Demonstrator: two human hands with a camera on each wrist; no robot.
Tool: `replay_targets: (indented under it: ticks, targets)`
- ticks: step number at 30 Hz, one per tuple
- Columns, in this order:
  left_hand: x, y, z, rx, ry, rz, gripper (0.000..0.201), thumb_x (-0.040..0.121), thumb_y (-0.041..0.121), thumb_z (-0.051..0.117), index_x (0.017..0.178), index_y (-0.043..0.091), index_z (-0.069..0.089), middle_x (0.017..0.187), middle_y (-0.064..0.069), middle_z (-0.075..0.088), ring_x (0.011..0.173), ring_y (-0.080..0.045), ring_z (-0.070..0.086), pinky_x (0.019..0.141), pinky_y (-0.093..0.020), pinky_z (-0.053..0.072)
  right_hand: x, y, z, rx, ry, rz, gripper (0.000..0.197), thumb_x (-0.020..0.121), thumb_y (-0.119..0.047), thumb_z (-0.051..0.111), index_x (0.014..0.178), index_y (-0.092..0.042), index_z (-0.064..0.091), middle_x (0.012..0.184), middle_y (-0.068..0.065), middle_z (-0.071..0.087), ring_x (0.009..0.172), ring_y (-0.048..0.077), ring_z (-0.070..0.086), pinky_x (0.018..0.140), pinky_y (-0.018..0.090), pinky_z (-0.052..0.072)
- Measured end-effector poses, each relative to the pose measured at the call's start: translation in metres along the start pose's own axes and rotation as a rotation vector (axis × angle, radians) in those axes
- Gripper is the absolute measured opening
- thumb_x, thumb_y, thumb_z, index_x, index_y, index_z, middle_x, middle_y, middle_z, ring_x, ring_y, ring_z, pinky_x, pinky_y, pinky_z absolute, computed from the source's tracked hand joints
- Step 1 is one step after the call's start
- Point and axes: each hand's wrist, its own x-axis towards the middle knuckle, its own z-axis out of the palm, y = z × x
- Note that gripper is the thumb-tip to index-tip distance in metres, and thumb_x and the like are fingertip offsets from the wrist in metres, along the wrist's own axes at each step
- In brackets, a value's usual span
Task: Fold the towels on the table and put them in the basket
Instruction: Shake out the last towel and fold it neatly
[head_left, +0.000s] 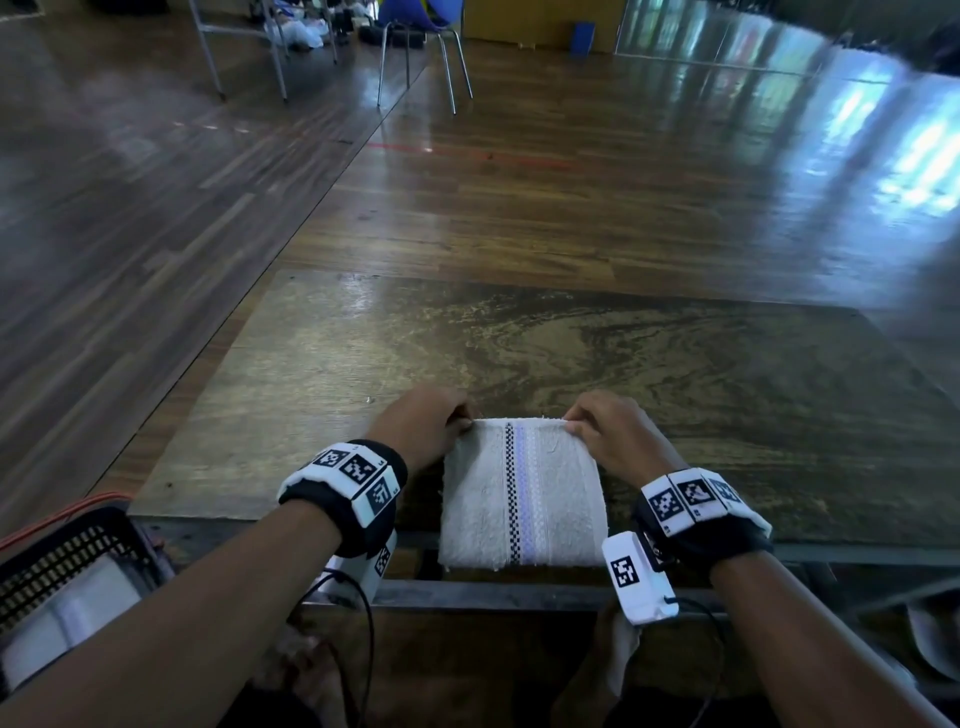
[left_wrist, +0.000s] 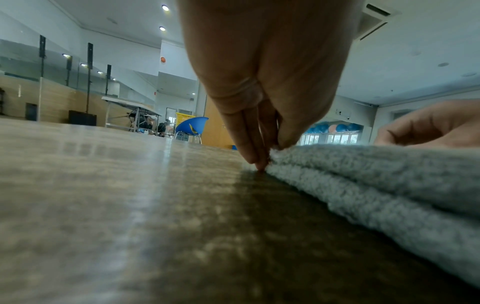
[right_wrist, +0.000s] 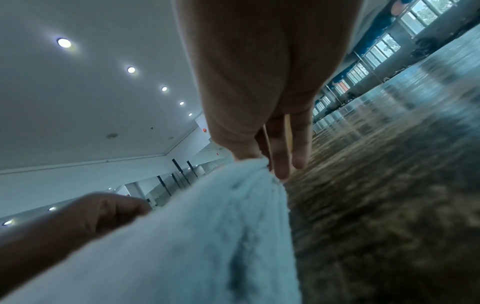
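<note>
Head view: folded towel (head_left: 522, 493) square at the near edge of the table (head_left: 363, 353), both hands pinching its far corners.

Left hand (head_left: 423, 423) has the 11 o'clock corner between thumb and fingertips, right hand (head_left: 613, 428) the 1 o'clock corner, so they're equally near. Stripe runs 12 to 6, straight toward the body, near edge just overhanging. Basket (head_left: 78, 551) sits off at 8 o'clock, left-hand side, so I'd guess one more fold or a carry left.

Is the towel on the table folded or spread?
Folded: the towel shows stacked layers in the left wrist view; left hand and right hand pinch its far corners.
</note>
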Motion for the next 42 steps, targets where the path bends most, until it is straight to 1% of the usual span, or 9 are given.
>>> replay_targets:
  ticks: [5,14,19,22,24,27,32,38,42]
  targets:
    - [-0.001,-0.001,0.0,-0.002,0.034,0.008,0.01,0.09,0.017,0.056,0.087,0.011,0.064,0.089,-0.006,0.068,0.082,-0.021,0.06,0.076,-0.039,0.052,-0.002,0.001,0.003,-0.047,0.076,-0.115,0.003,0.087,-0.015,0.061,0.084,-0.014,0.06,0.089,-0.004,0.058,0.081,0.014,0.055,0.066,0.03,0.042]
    - [0.006,0.002,0.004,-0.003,0.061,-0.066,0.011,0.091,0.013,0.053,0.089,0.011,0.063,0.094,-0.009,0.067,0.085,-0.022,0.06,0.075,-0.034,0.051,0.002,-0.003,0.007,-0.048,0.115,-0.074,0.006,0.086,-0.016,0.059,0.082,-0.021,0.058,0.083,-0.005,0.064,0.076,0.016,0.058,0.063,0.028,0.041]
    - [-0.005,0.022,0.008,0.292,0.138,0.136,0.019,0.09,0.009,0.048,0.1,0.016,0.063,0.105,-0.001,0.063,0.098,-0.021,0.058,0.092,-0.033,0.04,-0.009,-0.021,0.014,-0.468,0.107,-0.144,0.018,0.089,-0.02,0.054,0.098,-0.019,0.07,0.11,0.003,0.055,0.105,0.022,0.048,0.084,0.034,0.039]
    - [-0.016,0.038,0.02,0.378,0.052,0.189,0.026,0.092,0.01,0.044,0.108,0.015,0.063,0.108,-0.005,0.064,0.099,-0.024,0.06,0.09,-0.035,0.046,-0.025,-0.031,0.024,-0.634,0.11,-0.122,0.024,0.09,-0.022,0.048,0.105,-0.015,0.066,0.123,0.005,0.048,0.113,0.024,0.04,0.091,0.038,0.034]
    - [-0.022,0.043,0.033,0.352,0.018,0.144,0.029,0.095,0.017,0.039,0.118,0.011,0.056,0.118,-0.009,0.06,0.106,-0.026,0.056,0.088,-0.035,0.045,-0.033,-0.034,0.032,-0.573,0.096,-0.074,0.032,0.094,-0.029,0.038,0.114,-0.013,0.058,0.126,0.005,0.048,0.114,0.024,0.041,0.092,0.04,0.034]
    - [-0.027,0.044,0.054,0.282,-0.007,0.062,0.046,0.099,0.032,0.027,0.137,0.008,0.036,0.145,-0.014,0.038,0.134,-0.026,0.036,0.107,-0.036,0.029,-0.039,-0.034,0.041,-0.351,0.093,0.051,0.042,0.098,-0.035,0.027,0.134,-0.017,0.04,0.138,0.003,0.043,0.126,0.022,0.039,0.099,0.042,0.032]
    - [-0.016,0.03,0.067,0.151,-0.074,-0.059,0.061,0.098,0.045,0.019,0.15,0.018,0.005,0.16,-0.001,0.0,0.146,-0.013,-0.006,0.118,-0.043,-0.002,-0.031,-0.024,0.053,-0.125,-0.063,0.159,0.054,0.099,-0.043,0.019,0.149,-0.025,0.012,0.16,-0.002,0.003,0.147,0.018,0.001,0.118,0.047,0.006]
    - [-0.002,0.008,0.059,0.182,-0.094,-0.146,0.067,0.092,0.059,0.012,0.149,0.027,-0.004,0.159,-0.001,-0.011,0.145,-0.019,-0.014,0.114,-0.048,-0.01,-0.022,-0.002,0.046,-0.098,-0.134,0.237,0.061,0.095,-0.056,0.017,0.148,-0.035,-0.005,0.159,-0.002,-0.011,0.146,0.019,-0.014,0.116,0.045,-0.009]
    - [-0.01,-0.001,0.037,0.262,-0.095,-0.202,0.062,0.097,0.052,0.015,0.149,0.02,0.008,0.158,-0.011,0.01,0.146,-0.026,0.005,0.115,-0.052,0.002,-0.028,0.013,0.028,-0.137,-0.074,0.294,0.062,0.098,-0.049,0.021,0.149,-0.025,-0.003,0.159,0.006,-0.005,0.146,0.021,-0.008,0.116,0.045,-0.008]
